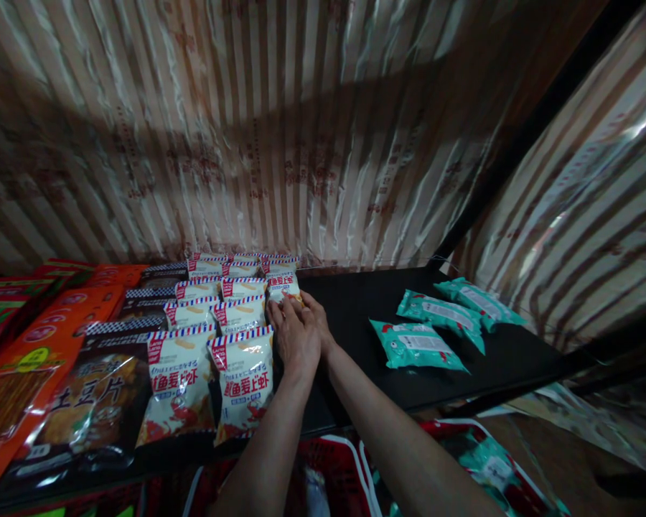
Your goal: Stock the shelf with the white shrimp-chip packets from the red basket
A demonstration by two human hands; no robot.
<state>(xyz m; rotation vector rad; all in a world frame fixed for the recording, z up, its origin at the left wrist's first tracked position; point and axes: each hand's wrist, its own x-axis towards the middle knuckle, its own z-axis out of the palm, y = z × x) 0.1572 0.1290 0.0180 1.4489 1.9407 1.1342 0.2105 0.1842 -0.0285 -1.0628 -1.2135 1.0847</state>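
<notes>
Both hands are together at the near end of a white snack bag (283, 286) with a striped top edge, in the third row of bags on the black shelf. My left hand (295, 336) has its fingers curled on the bag's lower part. Close against it, my right hand (315, 322) grips the bag's right lower side; its fingertips are partly hidden. Just left stand two rows of the same white bags, with a front bag (242, 384) and another front bag (179, 388) tilted back, faces up.
Further left are dark potato-snack packs (94, 395) and orange packs (21, 388). Three teal packets (420, 346) lie on the right of the black shelf (349, 301). Below are red baskets (344, 459), one with teal packets. Striped sheeting (323, 143) hangs behind; a dark post (484, 194) stands right.
</notes>
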